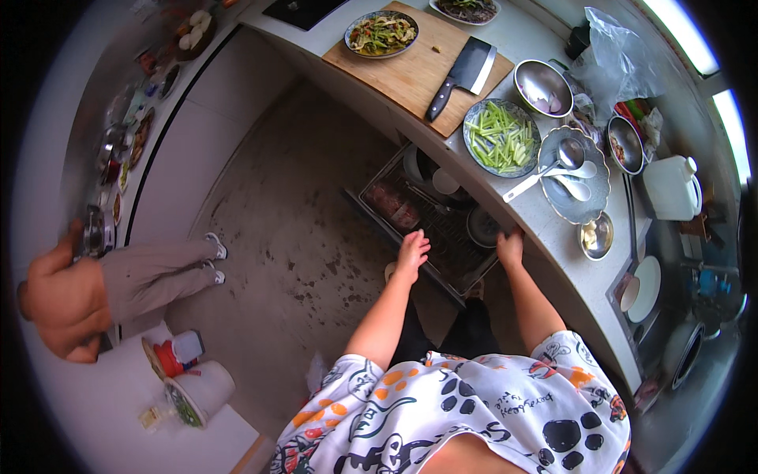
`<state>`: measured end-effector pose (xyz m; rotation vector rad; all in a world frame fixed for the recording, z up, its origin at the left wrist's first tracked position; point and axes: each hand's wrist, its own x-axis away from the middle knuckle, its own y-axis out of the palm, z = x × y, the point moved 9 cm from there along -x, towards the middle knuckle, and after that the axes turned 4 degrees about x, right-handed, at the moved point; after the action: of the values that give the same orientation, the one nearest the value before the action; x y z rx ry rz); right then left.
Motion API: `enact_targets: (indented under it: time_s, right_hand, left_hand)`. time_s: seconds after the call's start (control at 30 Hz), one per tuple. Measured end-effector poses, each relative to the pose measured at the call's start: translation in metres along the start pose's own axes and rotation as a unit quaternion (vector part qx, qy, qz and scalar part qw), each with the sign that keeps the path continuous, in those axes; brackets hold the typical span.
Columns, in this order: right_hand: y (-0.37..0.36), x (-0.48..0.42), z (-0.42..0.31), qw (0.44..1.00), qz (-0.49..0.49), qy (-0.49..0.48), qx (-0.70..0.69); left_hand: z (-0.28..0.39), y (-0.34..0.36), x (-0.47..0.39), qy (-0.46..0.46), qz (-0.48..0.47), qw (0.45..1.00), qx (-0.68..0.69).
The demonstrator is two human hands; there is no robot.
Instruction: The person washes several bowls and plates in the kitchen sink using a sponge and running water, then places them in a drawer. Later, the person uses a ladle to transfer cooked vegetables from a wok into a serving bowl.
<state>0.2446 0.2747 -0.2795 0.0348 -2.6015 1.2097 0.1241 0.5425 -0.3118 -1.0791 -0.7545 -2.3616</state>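
Below the counter edge, a pulled-out wire dish drawer (pixel 453 249) extends over the floor. My left hand (pixel 413 255) hovers above its front part, fingers loosely bent and nothing visible in them. Close by lies a clear-wrapped package of reddish food (pixel 392 204). At the drawer's right side, my right hand (pixel 510 246) is beside a round dish (pixel 484 226); its fingertips are partly hidden, so I cannot tell whether it grips the dish or the rim. Farther back in the drawer are a white bowl (pixel 445 181) and a dark pan (pixel 427 166).
Above the drawer, a cleaver (pixel 465 74) and a plate of cooked food (pixel 382 34) rest on a wooden board (pixel 408 77). Nearby stand a plate of cut green stalks (pixel 500 139) and a scalloped glass dish (pixel 571 198) with spoons. A person (pixel 77 290) stands at the left counter.
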Motion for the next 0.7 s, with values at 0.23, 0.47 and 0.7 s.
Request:
enact_targets:
  time_s: [0.23, 0.47, 0.7]
  right_hand:
    - [0.017, -0.009, -0.003, 0.947, 0.115, 0.2, -0.225]
    - [0.015, 0.018, -0.008, 0.767, 0.093, 0.317, -0.55]
    - [-0.048, 0.079, 0.005, 0.722, 0.038, 0.284, -0.629]
  left_hand:
    - [0.144, 0.004, -0.001, 0.033, -0.111, 0.993, -0.01]
    - [0.196, 0.065, -0.026, 0.003, -0.206, 0.978, 0.01]
    - [0.163, 0.114, -0.01, -0.033, -0.232, 0.972, 0.006]
